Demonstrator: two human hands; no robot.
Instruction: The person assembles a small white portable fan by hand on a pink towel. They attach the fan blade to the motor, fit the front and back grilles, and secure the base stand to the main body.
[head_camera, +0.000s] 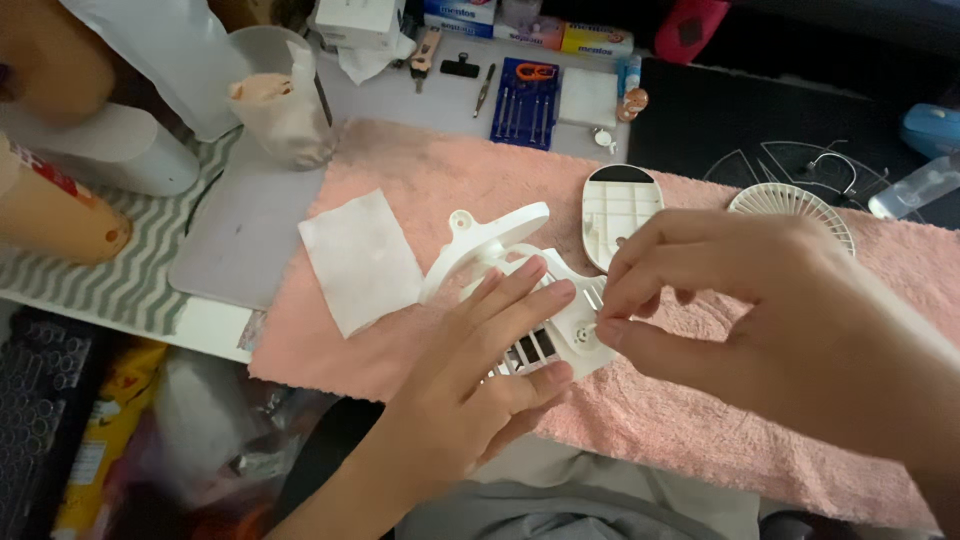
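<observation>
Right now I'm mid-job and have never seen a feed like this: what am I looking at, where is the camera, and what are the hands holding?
There is no machine here, just one person's two bare hands. The single picture comes from a camera worn on that person's head, looking down at the work.

The left hand lies flat on a white plastic fan housing with a slotted grille, pressing it onto a pink towel. The right hand pinches with thumb and fingertips at a round hub on that housing; whatever it grips is too small to tell.

Also on the towel: a white square of tissue, a white oval cover with ribs inside, and a round white fan grille. Behind the towel lies a blue tray of small screwdrivers. To the left stand a plastic cup and an orange cup.
</observation>
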